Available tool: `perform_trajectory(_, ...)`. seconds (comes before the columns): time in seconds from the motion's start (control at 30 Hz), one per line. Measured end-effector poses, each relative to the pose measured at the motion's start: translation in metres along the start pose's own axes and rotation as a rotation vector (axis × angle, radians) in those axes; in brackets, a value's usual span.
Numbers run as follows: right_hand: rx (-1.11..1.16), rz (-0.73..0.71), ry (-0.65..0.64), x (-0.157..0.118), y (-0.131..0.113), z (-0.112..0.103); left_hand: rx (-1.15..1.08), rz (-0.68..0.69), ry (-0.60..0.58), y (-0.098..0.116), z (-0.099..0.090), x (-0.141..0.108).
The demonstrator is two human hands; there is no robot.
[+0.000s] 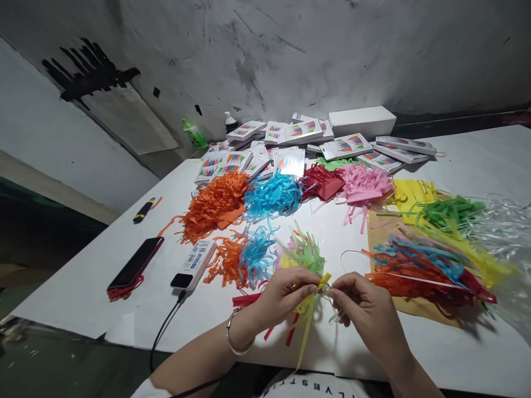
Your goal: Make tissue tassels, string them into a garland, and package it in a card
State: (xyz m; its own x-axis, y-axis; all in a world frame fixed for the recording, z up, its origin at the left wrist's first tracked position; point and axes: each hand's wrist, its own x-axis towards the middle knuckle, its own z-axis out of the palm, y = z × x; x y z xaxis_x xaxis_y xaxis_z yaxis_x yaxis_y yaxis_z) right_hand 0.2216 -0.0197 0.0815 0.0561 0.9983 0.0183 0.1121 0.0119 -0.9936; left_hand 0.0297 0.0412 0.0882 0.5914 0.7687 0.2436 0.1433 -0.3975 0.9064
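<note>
Near the table's front edge, my left hand (286, 293) pinches the folded top of a yellow paper tassel (306, 318), whose strips hang below the fingers. My right hand (365, 307) is close beside it, thumb and fingers pressed together on a thin string (343, 260) at the tassel's top. Red strips (248, 299) show under my left hand. Just behind the hands lie a light green tassel (309, 251), a light blue one (257, 254) and an orange one (229, 260).
Piles of orange (218, 204), blue (274, 193), red (322, 182) and pink tassels (367, 182) stretch across the table. Printed packs (305, 131) lie behind. Mixed tassels (415, 271) and clear plastic (501, 226) are right; a phone (135, 264) and power bank (194, 264) are left.
</note>
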Motion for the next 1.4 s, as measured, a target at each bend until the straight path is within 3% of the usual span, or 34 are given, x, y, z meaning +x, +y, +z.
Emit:
perform_trajectory(0.2, 0.094, 0.004, -0.033, -0.003, 0.006, 0.002, 0.076, 0.061, -0.019, 0.001, -0.001, 0.000)
perform_trajectory(0.33, -0.033, -0.158, -0.008, -0.004, 0.010, 0.002, 0.099, 0.066, -0.016, 0.005, -0.003, 0.001)
perform_trajectory(0.5, -0.138, -0.300, 0.026, -0.005, 0.012, 0.003, 0.132, 0.112, -0.100, 0.005, 0.000, -0.001)
perform_trajectory(0.67, -0.082, -0.219, -0.006, -0.002, 0.013, 0.003, 0.136, 0.103, -0.120, 0.003, 0.003, -0.002)
perform_trajectory(0.83, -0.166, -0.268, -0.075, 0.001, 0.010, 0.003, -0.021, -0.057, -0.015, 0.004, 0.006, 0.002)
perform_trajectory(1.0, -0.231, -0.282, -0.041, 0.001, 0.009, 0.007, 0.012, -0.046, 0.063, 0.004, 0.010, 0.004)
perform_trajectory(1.1, -0.342, -0.254, -0.079, 0.003, 0.013, 0.005, -0.129, -0.095, 0.156, 0.003, 0.009, 0.005)
perform_trajectory(1.3, -0.640, -0.348, -0.035, 0.005, 0.025, -0.027, -0.643, -0.171, 0.405, 0.006, -0.013, 0.013)
perform_trajectory(1.4, -0.720, -0.400, -0.008, 0.006, 0.027, -0.050, -0.802, -0.192, 0.467, 0.009, -0.025, 0.014)
